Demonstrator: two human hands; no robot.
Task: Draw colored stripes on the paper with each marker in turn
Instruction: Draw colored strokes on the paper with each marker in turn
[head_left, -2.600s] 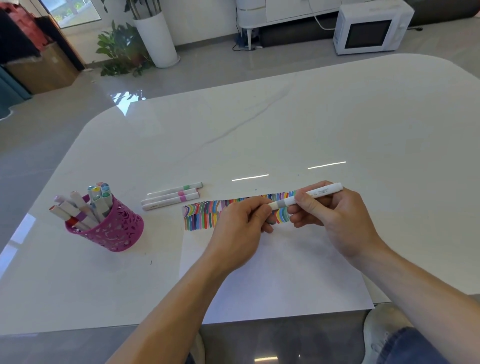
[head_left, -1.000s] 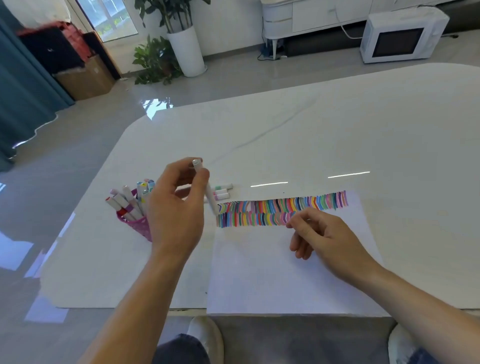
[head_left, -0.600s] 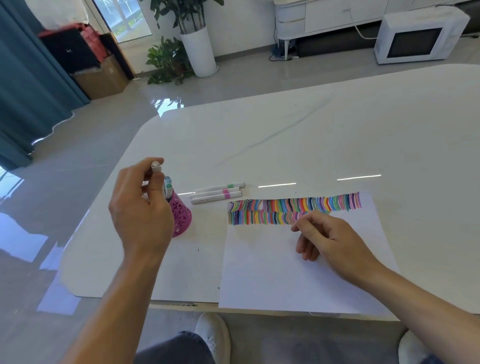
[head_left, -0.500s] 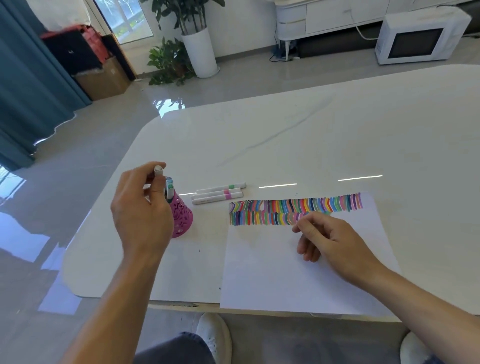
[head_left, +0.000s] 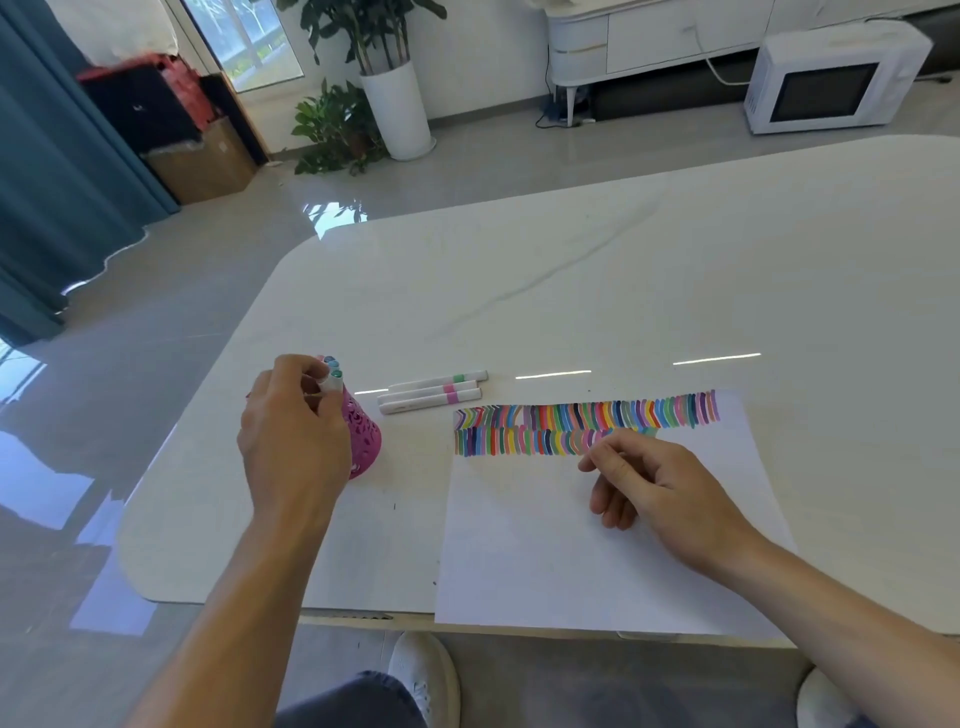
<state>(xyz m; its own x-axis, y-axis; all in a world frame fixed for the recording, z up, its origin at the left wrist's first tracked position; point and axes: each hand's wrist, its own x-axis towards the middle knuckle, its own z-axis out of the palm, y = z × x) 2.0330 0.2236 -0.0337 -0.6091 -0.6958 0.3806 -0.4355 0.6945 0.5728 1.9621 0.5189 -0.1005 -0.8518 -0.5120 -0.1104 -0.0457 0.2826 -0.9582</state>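
A white sheet of paper (head_left: 545, 545) lies at the table's near edge, with two rows of short colored stripes (head_left: 571, 421) along its top. To its left stands a pink openwork cup (head_left: 366, 439) holding several markers. My left hand (head_left: 291, 441) is over the cup and hides most of it. Its fingertips pinch the upper end of a white marker (head_left: 332, 385) that stands in the cup among the others. My right hand (head_left: 660, 493) rests on the paper just below the stripes, fingers loosely curled, holding nothing.
Three capped white markers (head_left: 434, 389) lie side by side on the white marble table (head_left: 623, 286) between the cup and the paper. The paper's lower edge overhangs the table's front edge. A microwave (head_left: 831, 83) and potted plants stand on the floor beyond.
My hands capped the marker, and the left hand carried it left to the pink cup and has lowered it in among the others. The right hand let go and settled on the paper.
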